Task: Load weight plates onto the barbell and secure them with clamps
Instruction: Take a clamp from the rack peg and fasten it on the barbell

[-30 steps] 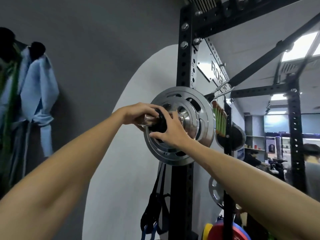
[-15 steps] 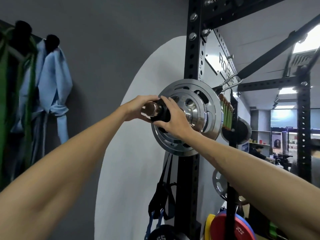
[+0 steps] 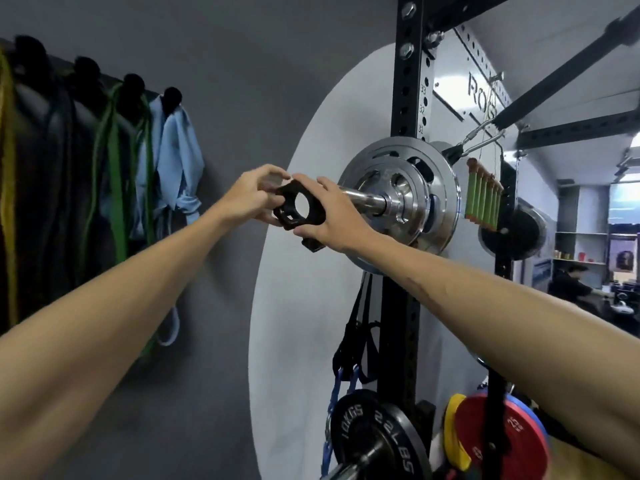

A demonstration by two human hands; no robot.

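Two silver steel weight plates point(image 3: 398, 199) sit on the chrome barbell sleeve point(image 3: 362, 199) at a black steel rack upright point(image 3: 407, 109). Just off the sleeve's end, the left hand point(image 3: 247, 197) and right hand point(image 3: 329, 220) hold a black plastic ring clamp point(image 3: 298, 209), fingers closed on its edges.

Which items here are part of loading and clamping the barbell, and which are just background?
In use: black clamp, held by left hand and right hand; barbell sleeve; silver plates.

Background: resistance bands, blue cloth, black 10 kg plate, red plate, rack upright.
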